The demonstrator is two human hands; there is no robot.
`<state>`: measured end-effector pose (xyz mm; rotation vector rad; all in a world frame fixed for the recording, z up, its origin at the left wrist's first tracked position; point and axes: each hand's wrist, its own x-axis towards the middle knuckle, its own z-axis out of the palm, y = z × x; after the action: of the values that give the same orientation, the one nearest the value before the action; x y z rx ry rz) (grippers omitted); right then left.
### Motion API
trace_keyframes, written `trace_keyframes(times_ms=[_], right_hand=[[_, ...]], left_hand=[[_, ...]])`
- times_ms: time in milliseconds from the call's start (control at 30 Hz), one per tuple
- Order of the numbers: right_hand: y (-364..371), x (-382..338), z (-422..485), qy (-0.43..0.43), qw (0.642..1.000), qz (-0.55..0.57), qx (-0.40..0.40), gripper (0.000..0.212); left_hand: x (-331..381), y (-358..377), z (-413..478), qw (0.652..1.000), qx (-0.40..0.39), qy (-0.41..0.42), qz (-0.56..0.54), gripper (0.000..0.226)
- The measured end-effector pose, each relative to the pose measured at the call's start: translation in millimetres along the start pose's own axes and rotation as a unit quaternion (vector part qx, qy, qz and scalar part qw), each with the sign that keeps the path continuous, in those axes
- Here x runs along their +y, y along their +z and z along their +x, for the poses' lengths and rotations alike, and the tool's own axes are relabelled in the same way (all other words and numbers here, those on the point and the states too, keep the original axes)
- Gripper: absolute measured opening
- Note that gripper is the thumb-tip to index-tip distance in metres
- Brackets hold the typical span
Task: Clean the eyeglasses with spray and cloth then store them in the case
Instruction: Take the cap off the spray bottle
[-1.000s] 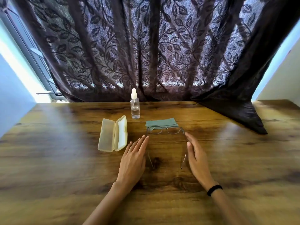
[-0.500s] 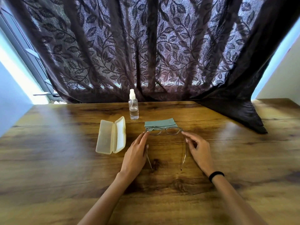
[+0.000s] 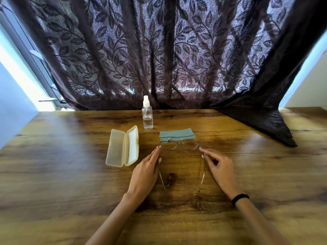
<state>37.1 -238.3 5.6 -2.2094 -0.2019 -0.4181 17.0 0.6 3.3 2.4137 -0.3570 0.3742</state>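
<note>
Wood-grain brown tabletop carries everything, and the thin-rimmed, clear-lensed eyeglasses rest on it between my two hands, temples unfolded and pointing back toward my wrists. My left hand lies with straight fingers along the left temple, its tips touching the frame corner, so on that side I have contact but no real hold. My right hand has finger and thumb curled in at the right hinge, and I judge it a narrow pinch on the eyeglasses. The risk I see is a lopsided lift: with only one side held, the frame could twist, a temple could fold shut, or a fingertip could slide onto a lens and smear it. Just beyond my fingertips the folded grey-green cleaning cloth meets the front rim, so raising the frame carelessly may drag it. Further out past the left fingertips stands the small clear plastic spray bottle with its white nozzle, clear liquid showing in its lower part; a fast reach could tip it. Outboard of my left hand the pale cream hard-shell case lies hinged open, and both halves look empty.
</note>
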Motion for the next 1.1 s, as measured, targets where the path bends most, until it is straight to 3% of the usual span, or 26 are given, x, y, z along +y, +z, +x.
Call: trace_keyframes(times_ms=[267, 367, 500, 600, 667, 767, 933, 1100], right_hand=[[2, -2, -5, 0.001, 1.000, 0.001, -0.003, 0.035], [2, 0, -5, 0.001, 1.000, 0.009, -0.001, 0.039], [-1, -2, 0, 0.001, 1.000, 0.013, 0.028, 0.039], [-2, -11, 11, -0.006, 0.999, 0.029, 0.045, 0.037], [2, -23, 24, -0.013, 0.998, 0.050, 0.045, 0.034], [14, -45, 49, -0.022, 0.997, 0.075, 0.029, 0.029], [49, -79, 99, -0.036, 0.992, 0.117, -0.028, 0.029], [86, -98, 148, -0.011, 0.989, 0.121, -0.086, 0.040]], left_hand=[[-2, -1, -6, 1.000, -0.008, 0.011, 0.018, 0.052], [-2, -1, -8, 0.998, -0.024, 0.006, 0.052, 0.067], [12, -10, -6, 0.995, 0.010, 0.006, 0.100, 0.085], [24, -22, 9, 0.994, 0.080, 0.039, 0.062, 0.070], [27, -31, 26, 0.991, 0.126, 0.026, 0.026, 0.056], [20, -40, 57, 0.988, 0.154, -0.002, -0.010, 0.054], [-7, -38, 106, 0.986, 0.142, -0.083, -0.035, 0.059], [-30, -43, 138, 0.987, 0.109, -0.116, 0.014, 0.068]])
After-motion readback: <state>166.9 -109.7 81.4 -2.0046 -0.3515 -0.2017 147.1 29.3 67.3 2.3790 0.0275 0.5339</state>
